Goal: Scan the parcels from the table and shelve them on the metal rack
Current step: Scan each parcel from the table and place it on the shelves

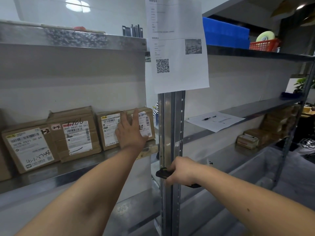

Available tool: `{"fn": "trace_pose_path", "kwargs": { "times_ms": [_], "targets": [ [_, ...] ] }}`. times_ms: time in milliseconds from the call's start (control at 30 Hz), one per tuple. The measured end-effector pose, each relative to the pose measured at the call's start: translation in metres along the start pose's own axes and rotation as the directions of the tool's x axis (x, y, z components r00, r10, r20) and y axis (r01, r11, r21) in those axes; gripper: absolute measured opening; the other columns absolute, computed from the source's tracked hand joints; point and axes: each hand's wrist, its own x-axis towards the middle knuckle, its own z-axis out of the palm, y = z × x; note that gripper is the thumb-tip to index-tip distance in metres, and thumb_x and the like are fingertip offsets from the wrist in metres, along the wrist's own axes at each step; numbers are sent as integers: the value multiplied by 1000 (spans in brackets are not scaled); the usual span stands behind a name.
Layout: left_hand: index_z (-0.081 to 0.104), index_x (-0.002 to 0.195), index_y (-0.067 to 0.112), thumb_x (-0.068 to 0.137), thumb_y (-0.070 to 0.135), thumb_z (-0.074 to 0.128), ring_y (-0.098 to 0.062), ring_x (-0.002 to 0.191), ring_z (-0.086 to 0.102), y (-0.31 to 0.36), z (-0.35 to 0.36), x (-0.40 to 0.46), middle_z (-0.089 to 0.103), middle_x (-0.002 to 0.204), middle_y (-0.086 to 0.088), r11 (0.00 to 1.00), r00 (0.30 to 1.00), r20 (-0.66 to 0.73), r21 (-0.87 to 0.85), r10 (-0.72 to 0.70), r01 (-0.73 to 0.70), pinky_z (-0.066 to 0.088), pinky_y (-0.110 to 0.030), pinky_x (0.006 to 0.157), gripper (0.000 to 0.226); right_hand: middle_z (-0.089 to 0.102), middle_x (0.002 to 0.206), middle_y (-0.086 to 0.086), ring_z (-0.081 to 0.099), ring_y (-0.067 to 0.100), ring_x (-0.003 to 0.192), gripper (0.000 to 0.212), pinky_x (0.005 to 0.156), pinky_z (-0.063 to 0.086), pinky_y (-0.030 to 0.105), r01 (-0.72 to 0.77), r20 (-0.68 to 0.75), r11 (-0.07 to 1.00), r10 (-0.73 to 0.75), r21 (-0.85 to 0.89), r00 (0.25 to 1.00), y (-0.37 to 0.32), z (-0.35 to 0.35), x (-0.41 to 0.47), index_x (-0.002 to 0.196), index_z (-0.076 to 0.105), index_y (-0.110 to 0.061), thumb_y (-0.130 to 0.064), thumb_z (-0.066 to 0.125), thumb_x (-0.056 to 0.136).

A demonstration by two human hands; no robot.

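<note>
Several brown cardboard parcels with white labels stand in a row on the metal rack's shelf point(81, 166) at the left. My left hand point(131, 132) is flat with straight fingers against the front of the rightmost parcel point(144, 124), beside another parcel point(109, 128). Two bigger parcels stand further left, one point(76, 133) marked in black pen and one point(29, 147) leaning. My right hand point(183, 171) grips a black handheld scanner point(162, 173) low in front of the rack's upright post point(171, 133).
A printed sheet with a QR code point(177, 48) hangs on the post. The right-hand shelf bears a paper with pens point(214, 120); below it lie stacked boxes point(265, 130). A blue bin point(225, 33) and a red basket point(264, 45) sit on top.
</note>
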Motion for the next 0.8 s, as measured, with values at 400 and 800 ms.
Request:
{"fn": "trace_pose_path", "kwargs": {
  "times_ms": [400,800],
  "targets": [
    [49,148,29,89,48,74,-23,134,41,-17,3,-80,44,147,1,941,962,86,-249,258,-230,38,-36,107,67,65,82,0,62,16,72,31,56,44,27,-11,18,1000,11,4,1000,-8,32,-11,89,72,-20,-48,82,84],
    [60,140,22,94,38,72,-24,130,50,-18,27,-148,52,143,-2,800,690,426,-444,585,-403,46,-39,105,50,69,86,3,69,24,83,38,67,53,33,-273,30,950,271,154,962,-4,119,-77,105,77,-16,-46,84,82]
  ]
}}
